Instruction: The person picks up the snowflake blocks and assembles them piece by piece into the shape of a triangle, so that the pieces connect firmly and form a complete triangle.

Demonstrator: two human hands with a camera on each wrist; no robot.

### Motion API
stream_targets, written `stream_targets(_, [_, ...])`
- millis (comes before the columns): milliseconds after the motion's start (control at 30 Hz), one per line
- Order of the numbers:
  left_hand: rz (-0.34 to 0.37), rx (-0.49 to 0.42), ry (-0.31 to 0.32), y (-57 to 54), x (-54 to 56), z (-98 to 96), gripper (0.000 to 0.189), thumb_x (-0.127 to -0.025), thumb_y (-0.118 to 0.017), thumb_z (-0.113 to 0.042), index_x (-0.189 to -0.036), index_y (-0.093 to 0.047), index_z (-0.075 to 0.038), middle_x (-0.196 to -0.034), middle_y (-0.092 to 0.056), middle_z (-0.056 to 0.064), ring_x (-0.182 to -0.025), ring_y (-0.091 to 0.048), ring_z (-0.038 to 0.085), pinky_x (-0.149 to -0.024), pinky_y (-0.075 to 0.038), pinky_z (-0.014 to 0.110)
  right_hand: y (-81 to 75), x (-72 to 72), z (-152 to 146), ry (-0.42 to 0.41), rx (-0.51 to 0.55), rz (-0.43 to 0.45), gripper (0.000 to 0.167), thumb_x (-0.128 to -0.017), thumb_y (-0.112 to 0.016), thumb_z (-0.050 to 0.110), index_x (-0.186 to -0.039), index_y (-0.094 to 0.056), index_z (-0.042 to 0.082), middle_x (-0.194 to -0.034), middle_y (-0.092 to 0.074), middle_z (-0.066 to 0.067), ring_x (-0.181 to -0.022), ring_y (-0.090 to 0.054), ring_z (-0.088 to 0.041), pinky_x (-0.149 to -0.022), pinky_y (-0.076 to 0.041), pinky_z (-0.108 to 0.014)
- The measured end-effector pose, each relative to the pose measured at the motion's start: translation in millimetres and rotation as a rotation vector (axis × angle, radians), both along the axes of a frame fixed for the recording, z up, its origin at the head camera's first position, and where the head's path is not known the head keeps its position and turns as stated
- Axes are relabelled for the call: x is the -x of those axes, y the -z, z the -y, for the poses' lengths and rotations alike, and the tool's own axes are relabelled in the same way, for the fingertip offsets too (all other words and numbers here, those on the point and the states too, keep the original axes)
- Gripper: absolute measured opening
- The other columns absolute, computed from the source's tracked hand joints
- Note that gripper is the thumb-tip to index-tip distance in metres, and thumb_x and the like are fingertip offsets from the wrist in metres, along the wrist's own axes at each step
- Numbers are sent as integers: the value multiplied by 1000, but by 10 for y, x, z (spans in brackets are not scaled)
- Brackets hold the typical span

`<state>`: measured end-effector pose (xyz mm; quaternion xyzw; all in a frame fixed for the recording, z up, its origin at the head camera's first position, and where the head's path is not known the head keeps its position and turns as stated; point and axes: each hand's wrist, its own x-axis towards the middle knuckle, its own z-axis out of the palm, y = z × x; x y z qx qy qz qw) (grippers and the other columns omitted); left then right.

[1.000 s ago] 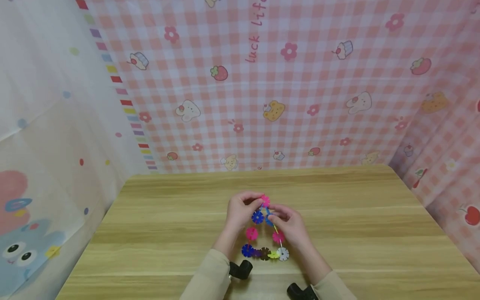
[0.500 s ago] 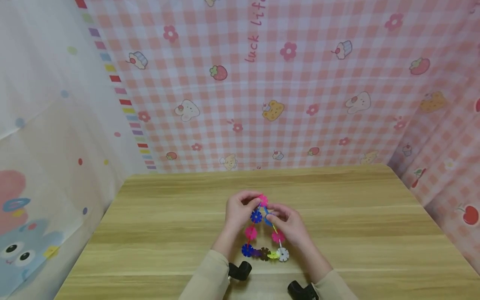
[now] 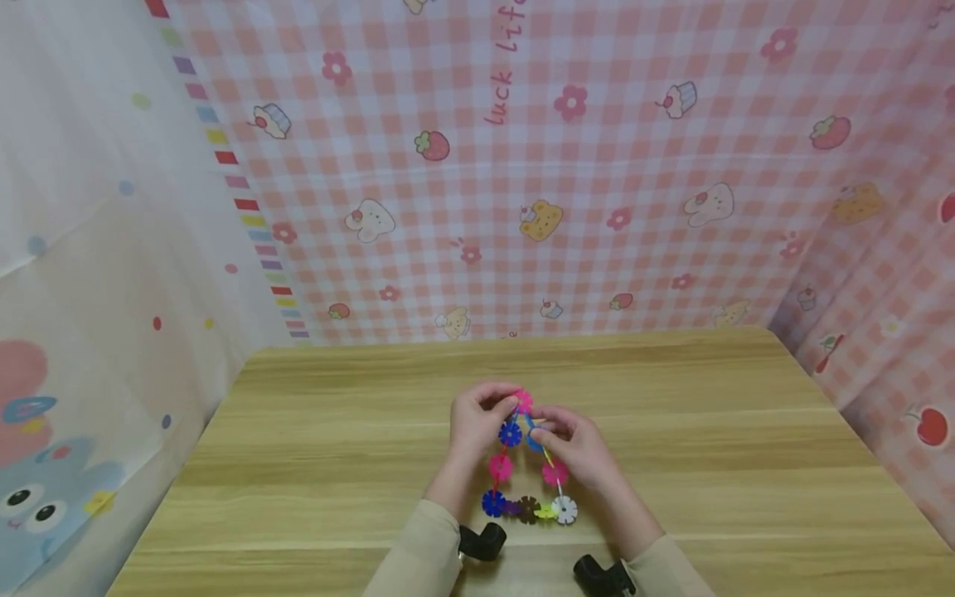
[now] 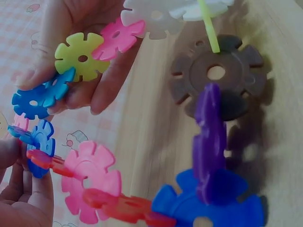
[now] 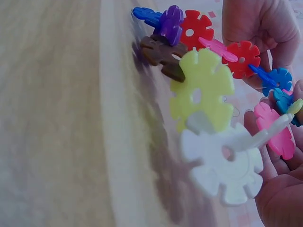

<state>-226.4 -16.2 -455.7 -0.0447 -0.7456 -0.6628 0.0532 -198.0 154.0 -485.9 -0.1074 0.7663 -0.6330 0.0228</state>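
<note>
Slotted plastic snowflake discs are joined edge to edge into a closed, roughly triangular loop between my hands. Its top corner is a pink disc (image 3: 523,401), pinched between the thumb and fingers of my left hand (image 3: 475,419). My right hand (image 3: 574,444) pinches a light blue disc (image 4: 34,102) a little lower on the right side. Down the left side run a dark blue disc (image 3: 511,434), red links and a pink disc (image 4: 91,182). Along the bottom sit a blue, a purple (image 4: 209,142), a brown (image 3: 529,509), a yellow (image 5: 203,85) and a white disc (image 3: 564,510).
The loop's bottom row is at or just above the wooden table (image 3: 336,464); shadows lie beside it. Black wrist mounts (image 3: 483,541) stick out near both beige sleeves (image 3: 418,547). A pink checked curtain (image 3: 477,166) rises behind the table, with cloth at both sides.
</note>
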Motion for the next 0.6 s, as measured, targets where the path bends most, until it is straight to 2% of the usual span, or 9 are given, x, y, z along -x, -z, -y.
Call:
stream_targets(100, [15, -27, -16, 7, 6, -9, 11, -85, -74, 1, -96, -76, -2, -92, -72, 8, -81, -63, 14, -75, -55, 27, 1, 5, -8, -12, -5, -4, 36, -93, -69, 12, -123, -61, -7, -99, -70, -17, -88, -66, -24, -77, -54, -27])
stream_targets(267, [82, -101, -75, -26, 39, 59, 13, -85, -73, 2, -98, -75, 0, -90, -70, 8, -78, -63, 13, -73, -56, 26, -17, -17, -21, -27, -24, 8, 35, -92, -70, 11, -122, -61, -7, -96, -70, -14, -86, -66, -21, -77, -54, -27])
stream_targets(333, [93, -116, -57, -45, 51, 85, 14, -85, -73, 2, -99, -74, 1, -90, -71, 9, -77, -64, 13, -73, -57, 26, -28, -23, -29, -5, -27, 12, 35, -92, -70, 10, -122, -62, -6, -95, -71, -14, -85, -66, -20, -77, -54, -27])
stream_targets(500, [59, -86, 44, -48, 29, 48, 15, -86, -75, 0, -100, -75, 2, -95, -72, 13, -79, -65, 13, -74, -58, 28, -29, -13, -22, 38, -33, 27, 36, -92, -70, 12, -124, -62, -3, -99, -71, -13, -88, -66, -20, -77, -54, -27])
stream_targets(600, [41, -62, 36, -47, 12, 24, 13, -85, -75, 0, -98, -75, 1, -94, -72, 12, -79, -65, 13, -73, -57, 26, -6, -6, -7, 47, -34, 25, 37, -92, -70, 12, -125, -62, -3, -100, -71, -13, -89, -66, -20, -78, -54, -28])
